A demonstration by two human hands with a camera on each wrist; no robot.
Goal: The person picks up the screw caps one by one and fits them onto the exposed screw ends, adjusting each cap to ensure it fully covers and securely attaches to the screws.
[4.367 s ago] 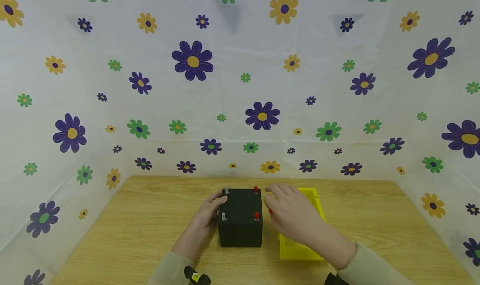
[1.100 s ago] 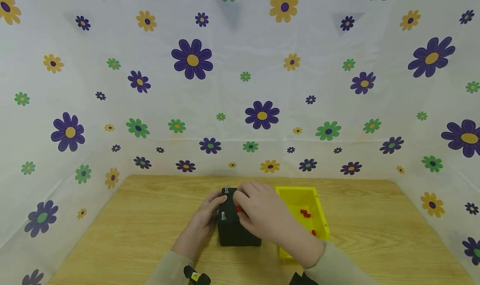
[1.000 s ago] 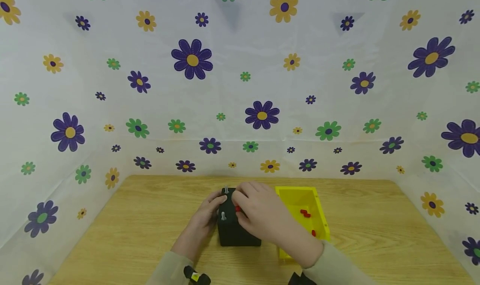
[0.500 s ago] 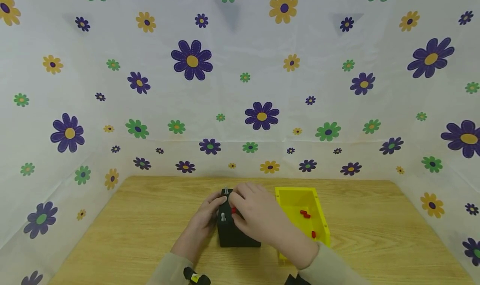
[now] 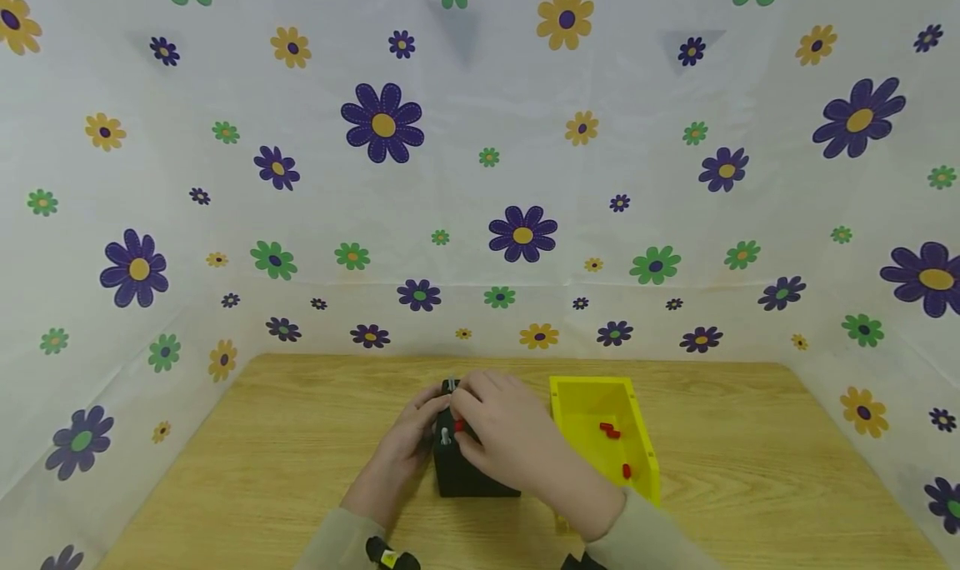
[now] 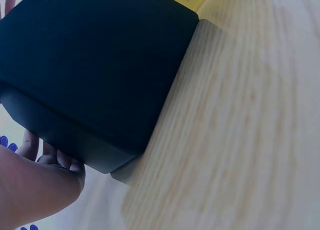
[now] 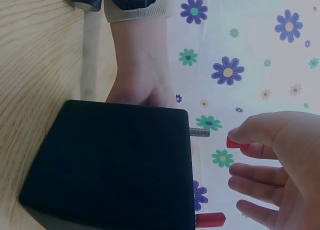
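So there's a black box (image 5: 468, 470) sitting around the middle of the wooden table (image 5: 247, 470), and the left hand (image 5: 405, 441) is pressed against its 9 o'clock side with the fingers wrapped round the far corner, a steadying grip on the box itself. The right hand (image 5: 502, 441) is over the top of the box with a little red cap (image 7: 236, 143) pinched between thumb and forefinger, so that grip is clenched on the cap, other fingers loosely spread. In the right wrist view the cap sits just off the tip of a bare threaded metal post (image 7: 199, 132) that sticks straight out of the box top, close but not touching as far as I can see, and the post's long axis points pretty much at the cap. From above, that post (image 5: 446, 435) is at the near-left corner of the top, roughly 9 o'clock from the right hand's fingertips. Another post further along already wears a red cap (image 7: 210, 220). A yellow bin (image 5: 641, 437) stands at 3 o'clock of the box, just beside it, with a few more red caps (image 5: 609, 429) inside. There's open table at 9 o'clock past the left hand and at 12 o'clock up to the flowered backdrop (image 5: 480, 178).
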